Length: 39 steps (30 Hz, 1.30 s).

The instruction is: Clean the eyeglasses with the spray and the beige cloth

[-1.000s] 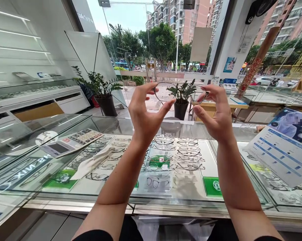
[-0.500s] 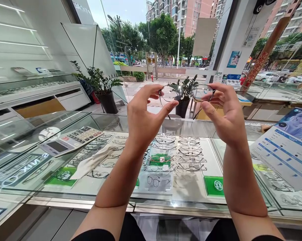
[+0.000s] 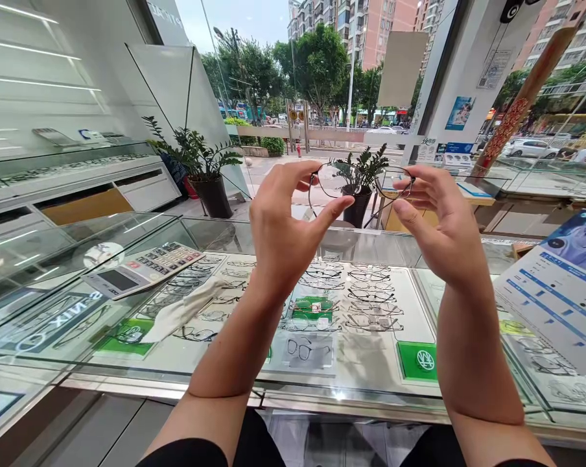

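A pair of thin-framed eyeglasses [image 3: 336, 196] is held up above the glass counter, between my two hands. My left hand [image 3: 286, 211] grips the left rim and hinge end, thumb stretched below the lens. At the right end, my right hand [image 3: 436, 211] pinches the other rim between thumb and fingers. One temple hangs down behind the right lens. Below, rows of eyeglass frames [image 3: 372, 297] lie inside the glass display case [image 3: 361, 376]. On the counter to the left are a cream cloth [image 3: 183, 311] and a calculator [image 3: 144, 269].
A calendar-like printed stand [image 3: 560, 285] is on the counter at right. Green logo blocks [image 3: 416, 360] lie in the case. Beyond the counter are a stool [image 3: 339, 240], potted plants [image 3: 212, 188] and a large window onto the street. Another display cabinet [image 3: 79, 188] stands at left.
The eyeglasses have tilted slightly, and the left temple no longer shows hanging as before. My hands keep their hold. The whole view has shifted slightly.
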Available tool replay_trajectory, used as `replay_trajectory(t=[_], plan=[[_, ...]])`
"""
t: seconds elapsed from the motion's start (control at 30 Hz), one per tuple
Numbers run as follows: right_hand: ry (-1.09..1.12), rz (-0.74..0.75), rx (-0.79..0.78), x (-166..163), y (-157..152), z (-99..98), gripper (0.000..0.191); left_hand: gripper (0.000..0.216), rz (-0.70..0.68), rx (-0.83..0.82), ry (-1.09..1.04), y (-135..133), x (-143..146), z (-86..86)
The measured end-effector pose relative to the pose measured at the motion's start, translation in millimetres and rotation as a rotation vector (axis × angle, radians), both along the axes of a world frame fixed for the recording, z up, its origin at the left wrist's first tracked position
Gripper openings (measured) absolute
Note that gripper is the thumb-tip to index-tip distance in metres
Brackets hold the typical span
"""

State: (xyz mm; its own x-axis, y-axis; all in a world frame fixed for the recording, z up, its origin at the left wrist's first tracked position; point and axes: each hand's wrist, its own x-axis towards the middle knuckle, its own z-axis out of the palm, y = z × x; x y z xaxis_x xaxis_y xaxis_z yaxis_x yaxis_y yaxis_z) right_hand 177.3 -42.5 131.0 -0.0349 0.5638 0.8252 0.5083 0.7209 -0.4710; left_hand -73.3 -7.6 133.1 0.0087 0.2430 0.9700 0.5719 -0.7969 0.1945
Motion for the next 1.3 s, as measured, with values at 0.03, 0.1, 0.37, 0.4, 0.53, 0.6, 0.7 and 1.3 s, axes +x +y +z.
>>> replay_trajectory(t=[0.03, 0.1, 0.37, 0.4, 0.53, 0.6, 0.7, 1.3], plan=[[0.000, -0.002, 0.002, -0.2, -0.5, 0.1, 0.042, 0.058, 0.009, 0.008, 0.003, 0.1, 0.3, -0.4], [0.001, -0.009, 0.005, -0.3, -1.3, 0.1, 0.042, 0.058, 0.025, 0.018, 0.009, 0.2, 1.0, -1.1], [-0.035, -0.015, -0.013, 2.9, -0.3, -2.8, 0.044, 0.055, 0.039, 0.030, 0.018, -3.3, 2.4, -1.6], [-0.035, -0.016, -0.017, 3.1, 0.1, -3.3, 0.045, 0.054, 0.037, 0.028, 0.018, -4.1, 2.7, -1.5], [-0.035, -0.039, -0.041, 2.6, 0.7, -4.6, 0.045, 0.053, 0.037, 0.014, 0.014, -5.8, 5.2, -1.4], [-0.030, -0.052, -0.055, 1.9, 0.5, -4.9, 0.044, 0.054, 0.040, 0.017, 0.013, -5.3, 6.9, -1.6], [-0.021, -0.057, -0.063, 1.0, -0.4, -4.9, 0.044, 0.055, 0.049, 0.025, 0.012, -4.3, 8.4, -2.0], [-0.036, -0.141, 0.112, -2.6, -11.5, 3.6, 0.045, 0.053, -0.119, -0.213, -0.010, -3.9, -5.8, 7.0]])
